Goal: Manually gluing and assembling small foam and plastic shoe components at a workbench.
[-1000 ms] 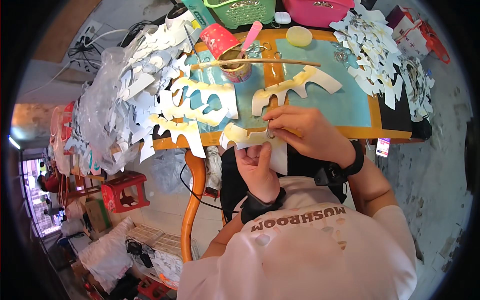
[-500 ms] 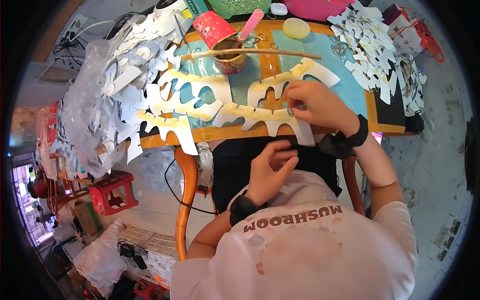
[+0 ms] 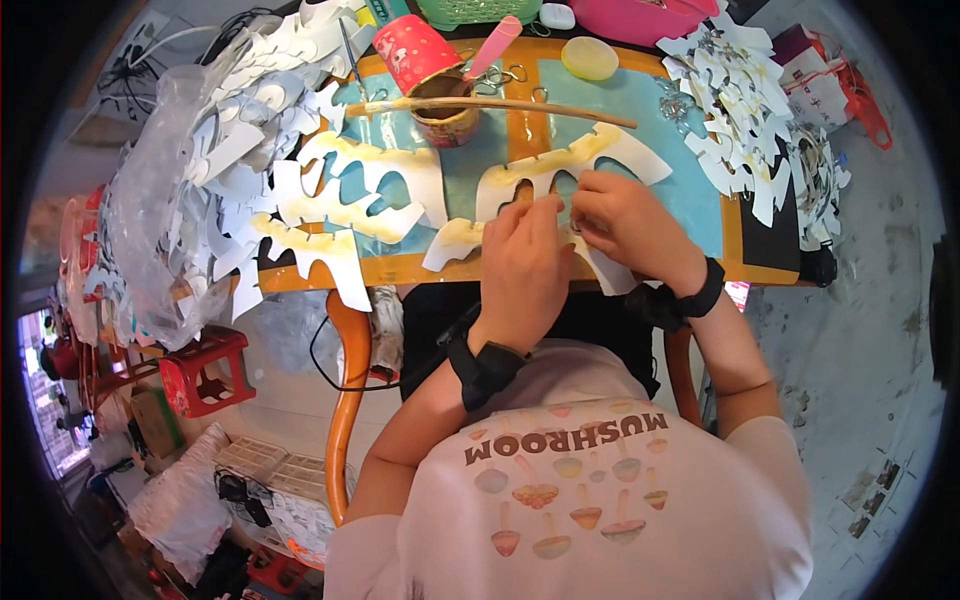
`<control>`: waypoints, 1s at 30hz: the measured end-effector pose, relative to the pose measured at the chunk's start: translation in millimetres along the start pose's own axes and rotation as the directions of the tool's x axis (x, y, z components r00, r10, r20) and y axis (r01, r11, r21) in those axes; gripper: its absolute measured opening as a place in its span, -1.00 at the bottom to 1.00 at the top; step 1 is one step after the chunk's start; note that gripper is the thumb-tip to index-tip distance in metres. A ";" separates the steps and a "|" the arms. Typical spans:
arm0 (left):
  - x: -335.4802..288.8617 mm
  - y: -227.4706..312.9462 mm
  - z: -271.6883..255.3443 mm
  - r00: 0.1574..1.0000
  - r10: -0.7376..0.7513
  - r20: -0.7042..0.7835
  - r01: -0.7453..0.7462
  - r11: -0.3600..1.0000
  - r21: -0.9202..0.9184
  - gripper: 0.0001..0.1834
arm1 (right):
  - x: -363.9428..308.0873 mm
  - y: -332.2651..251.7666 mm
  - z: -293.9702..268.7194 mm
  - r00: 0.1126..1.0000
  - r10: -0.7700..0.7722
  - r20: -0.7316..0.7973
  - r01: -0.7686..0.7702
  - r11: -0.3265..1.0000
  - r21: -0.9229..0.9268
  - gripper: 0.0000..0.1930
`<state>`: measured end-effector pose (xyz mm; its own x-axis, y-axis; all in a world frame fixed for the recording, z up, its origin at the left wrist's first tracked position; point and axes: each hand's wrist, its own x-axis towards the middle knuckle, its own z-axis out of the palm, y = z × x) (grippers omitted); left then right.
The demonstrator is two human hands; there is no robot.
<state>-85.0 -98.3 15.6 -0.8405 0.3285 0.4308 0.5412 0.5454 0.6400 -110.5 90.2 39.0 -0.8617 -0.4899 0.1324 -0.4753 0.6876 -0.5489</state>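
My left hand (image 3: pixel 525 262) is over a white cut-out piece (image 3: pixel 455 240) with a yellowish coated edge, at the table's front edge. Its fingers are bent and pressed together, with their tips hidden. Close to its right, my right hand (image 3: pixel 635 222) pinches at the same piece, and whatever lies between its fingertips is too small to make out. Both hands hide the middle of this piece. Just behind them lies another coated cut-out (image 3: pixel 570 160). More such cut-outs (image 3: pixel 345 212) are spread at the left, partly overlapping.
Red tins (image 3: pixel 415 55) stand at the back, a long wooden stick (image 3: pixel 510 106) lying across the lower one. A pink handle (image 3: pixel 495 45) leans beside them. Piles of white cut-outs flank the table at left (image 3: pixel 240 150) and right (image 3: pixel 735 110). Small metal pieces (image 3: pixel 675 102) lie near a yellow round lid (image 3: pixel 590 60).
My left hand has risen from in front of the table edge onto the cut-out, beside my right hand. The right stays at the piece. The whole view has shifted slightly.
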 end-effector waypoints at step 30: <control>-2.3 -9.2 7.8 0.960 0.277 0.038 -0.280 0.954 0.109 -0.55 | -47.5 -2.4 20.7 0.961 -0.141 -0.236 0.111 0.984 -0.137 -0.78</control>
<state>-88.3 -98.1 3.8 -0.6580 0.4960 0.5665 0.7486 0.5121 0.4211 -64.7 100.8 17.0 -0.8035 -0.4414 0.3995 -0.5876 0.6961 -0.4126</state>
